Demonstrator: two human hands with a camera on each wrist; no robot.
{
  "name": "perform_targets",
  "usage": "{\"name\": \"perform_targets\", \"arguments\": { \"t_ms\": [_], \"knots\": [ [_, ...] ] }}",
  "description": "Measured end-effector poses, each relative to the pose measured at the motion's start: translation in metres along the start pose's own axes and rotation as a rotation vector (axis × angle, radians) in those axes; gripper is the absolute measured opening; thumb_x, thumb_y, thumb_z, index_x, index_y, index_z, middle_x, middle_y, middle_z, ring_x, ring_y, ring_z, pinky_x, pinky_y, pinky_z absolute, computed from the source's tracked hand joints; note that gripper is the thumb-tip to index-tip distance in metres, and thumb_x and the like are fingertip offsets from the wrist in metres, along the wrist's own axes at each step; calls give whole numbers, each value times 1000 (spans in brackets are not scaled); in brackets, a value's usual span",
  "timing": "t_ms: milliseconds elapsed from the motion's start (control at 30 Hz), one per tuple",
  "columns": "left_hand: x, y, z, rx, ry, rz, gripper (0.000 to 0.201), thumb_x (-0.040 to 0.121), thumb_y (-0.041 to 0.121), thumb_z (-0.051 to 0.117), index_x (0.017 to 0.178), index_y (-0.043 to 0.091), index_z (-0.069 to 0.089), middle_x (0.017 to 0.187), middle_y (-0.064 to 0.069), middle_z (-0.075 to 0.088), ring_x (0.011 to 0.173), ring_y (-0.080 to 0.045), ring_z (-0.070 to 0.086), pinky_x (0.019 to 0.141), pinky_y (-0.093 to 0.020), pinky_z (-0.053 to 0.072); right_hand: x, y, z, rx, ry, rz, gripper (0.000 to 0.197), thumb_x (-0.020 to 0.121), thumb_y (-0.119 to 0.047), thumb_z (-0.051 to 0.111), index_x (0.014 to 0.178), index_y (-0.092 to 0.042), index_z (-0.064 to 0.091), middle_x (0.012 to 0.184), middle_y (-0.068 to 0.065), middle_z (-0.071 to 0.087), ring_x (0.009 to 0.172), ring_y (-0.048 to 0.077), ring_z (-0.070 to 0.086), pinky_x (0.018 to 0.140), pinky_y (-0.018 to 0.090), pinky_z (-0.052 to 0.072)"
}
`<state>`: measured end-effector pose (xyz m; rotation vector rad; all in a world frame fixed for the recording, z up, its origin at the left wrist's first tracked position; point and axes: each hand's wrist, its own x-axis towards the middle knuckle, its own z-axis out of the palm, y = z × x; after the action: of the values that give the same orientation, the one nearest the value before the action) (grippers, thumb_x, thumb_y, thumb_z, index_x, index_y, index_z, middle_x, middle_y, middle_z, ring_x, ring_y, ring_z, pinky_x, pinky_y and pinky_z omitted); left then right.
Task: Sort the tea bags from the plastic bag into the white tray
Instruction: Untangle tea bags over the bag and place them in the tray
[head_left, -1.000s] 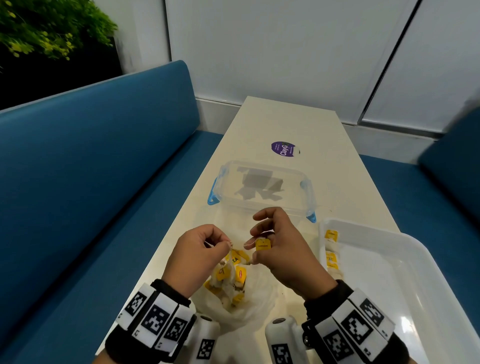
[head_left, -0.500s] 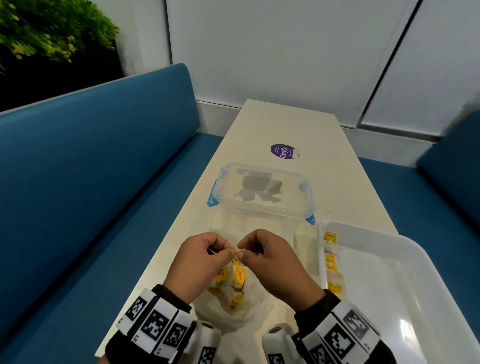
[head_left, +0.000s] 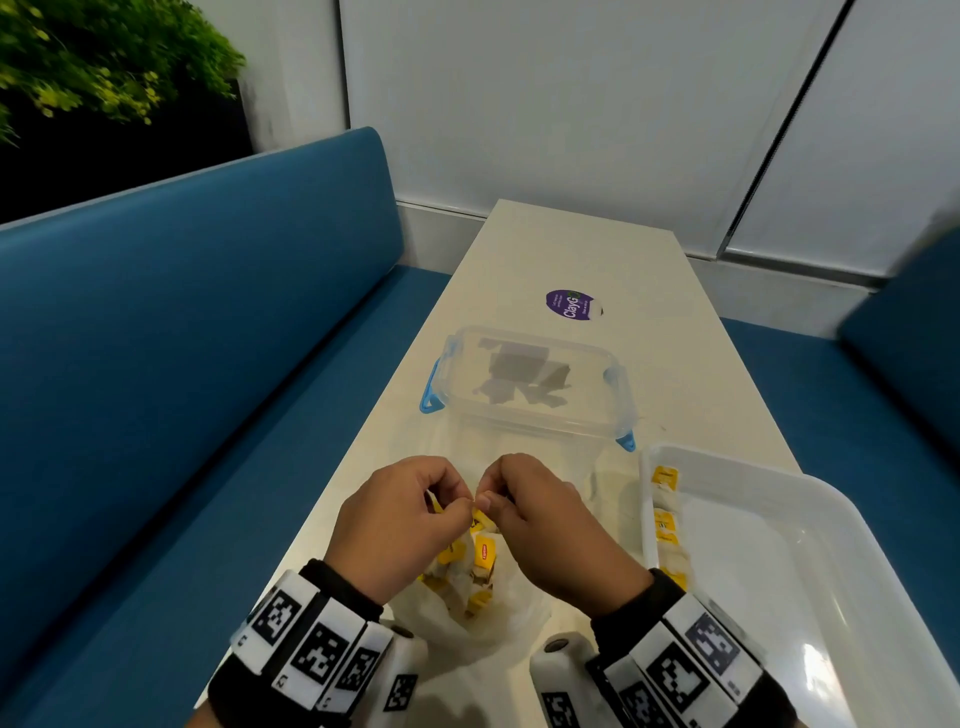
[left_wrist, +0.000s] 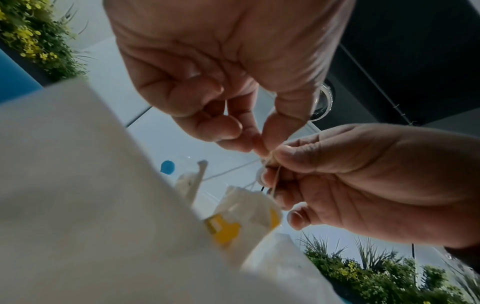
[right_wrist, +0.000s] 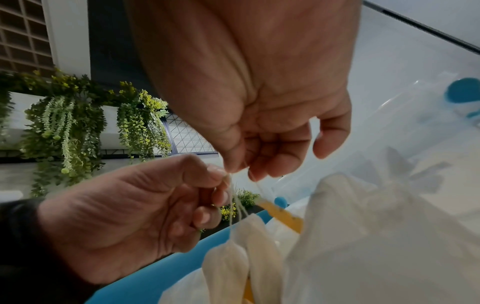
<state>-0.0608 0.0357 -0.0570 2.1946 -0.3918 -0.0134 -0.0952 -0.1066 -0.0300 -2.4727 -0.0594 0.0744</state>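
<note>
Both hands meet above the crumpled plastic bag (head_left: 467, 613), which holds several tea bags (head_left: 483, 553) with yellow tags. My left hand (head_left: 464, 508) and right hand (head_left: 487, 501) each pinch the thin tangled strings (right_wrist: 235, 197) between thumb and fingertip. Two white tea bags (right_wrist: 244, 246) hang from those strings, and a yellow tag (right_wrist: 283, 214) dangles beside them. In the left wrist view the left hand (left_wrist: 259, 142) pinches just above the right hand (left_wrist: 275, 162), with a tea bag (left_wrist: 249, 203) below. The white tray (head_left: 831, 499) lies to the right, with a few tea bags (head_left: 666, 530) along its left wall.
A clear lidded box (head_left: 530, 384) with blue clips stands just beyond the hands. A purple sticker (head_left: 571, 305) lies farther up the narrow cream table (head_left: 582, 249). Blue benches (head_left: 182, 364) run along both sides, and the table's left edge is close to my left wrist.
The hands have come together: a second ago the right hand held a yellow tag apart from the left, now both pinch the strings at one spot.
</note>
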Motion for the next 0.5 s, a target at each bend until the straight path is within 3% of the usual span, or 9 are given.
{"name": "perform_targets", "arguments": {
  "t_ms": [133, 200, 267, 333, 500],
  "knots": [
    [3, -5, 0, -14, -85, -5, 18, 78, 25, 62, 61, 30, 57, 62, 27, 56, 56, -4, 48, 58, -26, 41, 0, -3, -3, -51, -21, -21, 13, 99, -24, 39, 87, -25, 44, 95, -5, 49, 89, 17, 49, 94, 35, 35],
    [4, -8, -1, -97, -129, -31, 18, 77, 25, 61, 61, 31, 59, 58, 23, 56, 57, -6, 48, 62, -33, 46, 0, -4, -5, -73, -34, -36, 13, 100, -23, 38, 87, -25, 43, 94, -5, 47, 89, 16, 48, 94, 34, 34],
    [5, -7, -3, -165, -162, -43, 7, 68, 38, 57, 62, 34, 61, 57, 19, 56, 59, -9, 49, 64, -38, 49, 1, -5, -6, -78, -34, -54, 14, 100, -23, 38, 87, -25, 43, 92, -6, 46, 86, 15, 46, 94, 34, 35],
    [6, -6, -4, -207, -176, -35, 12, 61, 43, 52, 64, 37, 62, 57, 16, 56, 59, -10, 50, 65, -39, 49, 2, -4, -7, -54, -24, -67, 17, 99, -22, 39, 83, -27, 42, 88, -8, 45, 84, 13, 44, 92, 35, 37],
    [8, -4, -4, -335, -184, -71, 14, 74, 18, 62, 61, 21, 62, 55, 9, 56, 59, -9, 51, 64, -33, 46, 6, 4, -4, 101, 38, -42, 20, 97, -20, 45, 80, -30, 44, 80, -14, 46, 80, 10, 46, 84, 31, 41]
  ]
}}
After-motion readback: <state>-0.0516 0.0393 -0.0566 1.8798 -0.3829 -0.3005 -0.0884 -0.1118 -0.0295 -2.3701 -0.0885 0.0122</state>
